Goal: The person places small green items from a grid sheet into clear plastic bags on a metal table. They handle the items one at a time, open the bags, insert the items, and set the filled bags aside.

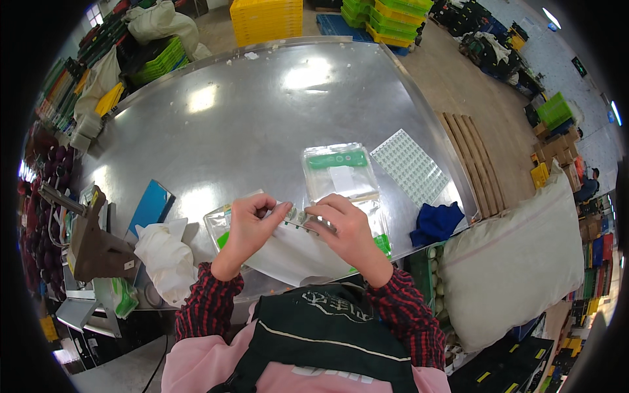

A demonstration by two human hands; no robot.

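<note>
Between both hands, at the near edge of the metal table, a white-backed sheet of labels (295, 255) is held by its far edge, bent back. My left hand (253, 223) pinches that edge between thumb and fingers. My right hand (344, 231) has thumb and fingertips at the same edge, by some small labels (300, 215). Beneath the sheet lie clear plastic bags with green print (382, 243). Just beyond my right hand is a stack of clear bags with a green band (338, 158). A second sheet of small green-and-white labels (410, 167) lies flat to the right.
A blue cloth (437, 223) lies at the table's right edge, beside a large white sack (511, 260). On the left are a blue box (151, 206), a white bundle (167, 255) and a brown machine (98, 240). A wooden pallet (471, 162) stands beyond the right edge.
</note>
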